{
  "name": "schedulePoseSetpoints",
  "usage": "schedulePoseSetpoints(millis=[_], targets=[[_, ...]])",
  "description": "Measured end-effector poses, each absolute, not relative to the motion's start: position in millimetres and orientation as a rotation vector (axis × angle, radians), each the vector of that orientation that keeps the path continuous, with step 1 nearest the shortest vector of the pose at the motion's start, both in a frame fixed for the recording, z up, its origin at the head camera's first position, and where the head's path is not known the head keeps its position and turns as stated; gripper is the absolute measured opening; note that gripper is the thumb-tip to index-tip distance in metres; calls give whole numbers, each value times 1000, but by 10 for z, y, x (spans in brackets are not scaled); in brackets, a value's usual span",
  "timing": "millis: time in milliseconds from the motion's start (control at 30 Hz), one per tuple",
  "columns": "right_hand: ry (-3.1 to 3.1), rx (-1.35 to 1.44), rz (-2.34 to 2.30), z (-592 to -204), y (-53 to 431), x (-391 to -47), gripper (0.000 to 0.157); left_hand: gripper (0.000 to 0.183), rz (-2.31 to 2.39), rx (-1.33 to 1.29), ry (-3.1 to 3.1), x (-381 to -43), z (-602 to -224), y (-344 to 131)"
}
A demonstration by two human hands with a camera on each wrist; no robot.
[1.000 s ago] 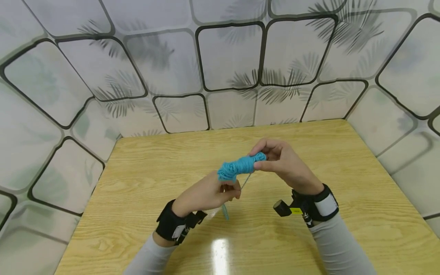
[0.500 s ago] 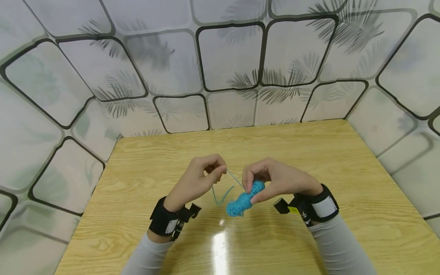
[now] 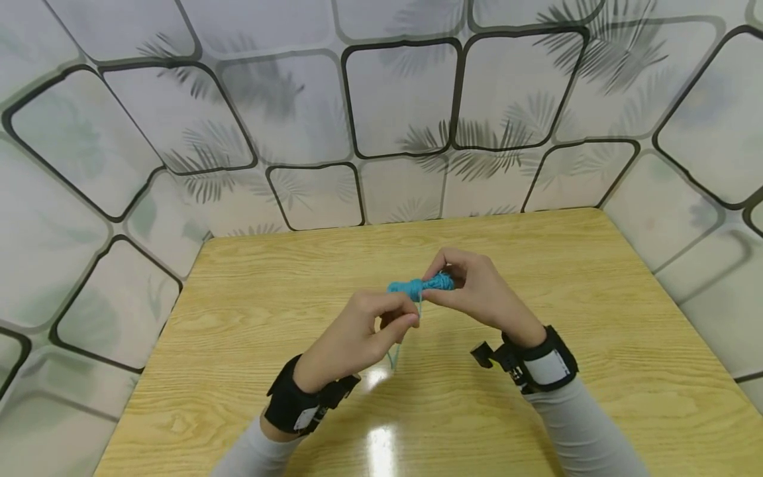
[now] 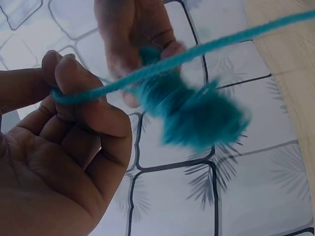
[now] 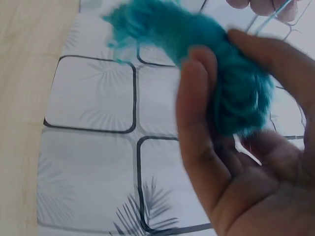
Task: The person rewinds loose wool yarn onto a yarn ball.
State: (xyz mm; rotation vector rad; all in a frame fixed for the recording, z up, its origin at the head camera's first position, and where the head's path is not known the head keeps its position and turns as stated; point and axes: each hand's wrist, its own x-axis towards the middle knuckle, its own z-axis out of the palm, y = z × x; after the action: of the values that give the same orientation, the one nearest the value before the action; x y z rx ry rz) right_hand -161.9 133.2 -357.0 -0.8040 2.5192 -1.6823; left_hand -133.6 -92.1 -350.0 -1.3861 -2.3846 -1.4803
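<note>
A small bundle of blue yarn [image 3: 414,288], wrapped round its middle, is held above the table in my right hand [image 3: 477,291]. Thumb and fingers pinch it near one looped end, as the right wrist view shows the yarn bundle [image 5: 241,93] between them. My left hand [image 3: 363,334] is just in front and to the left, pinching the loose yarn strand [image 4: 142,73] between thumb and forefinger. That strand runs from the bundle's middle to the left fingertips, and its tail [image 3: 393,358] hangs below them. In the left wrist view the bundle [image 4: 197,113] is blurred.
A wood-grain table [image 3: 268,278] lies under both hands. Patterned panels with dark rounded outlines and leaf prints [image 3: 399,99] stand behind it and on both sides. Black camera straps [image 3: 545,361] sit on both wrists over grey sleeves.
The bundle dipped toward me half a second ago, then rose again to lie nearly level. My left hand swung up and away with the strand, then came back down near the bundle.
</note>
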Motion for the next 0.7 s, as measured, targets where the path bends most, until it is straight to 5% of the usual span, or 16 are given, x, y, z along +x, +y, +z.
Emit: schedulePoseSetpoints(millis=[267, 700], targets=[[2152, -737, -2176, -3507, 1364, -1609, 17, 13, -1389, -1405, -2453, -1346, -3560, -862], [1840, -801, -2246, -3477, 1412, -1591, 25, 14, -1381, -1425, -2562, -1448, -3622, -890]])
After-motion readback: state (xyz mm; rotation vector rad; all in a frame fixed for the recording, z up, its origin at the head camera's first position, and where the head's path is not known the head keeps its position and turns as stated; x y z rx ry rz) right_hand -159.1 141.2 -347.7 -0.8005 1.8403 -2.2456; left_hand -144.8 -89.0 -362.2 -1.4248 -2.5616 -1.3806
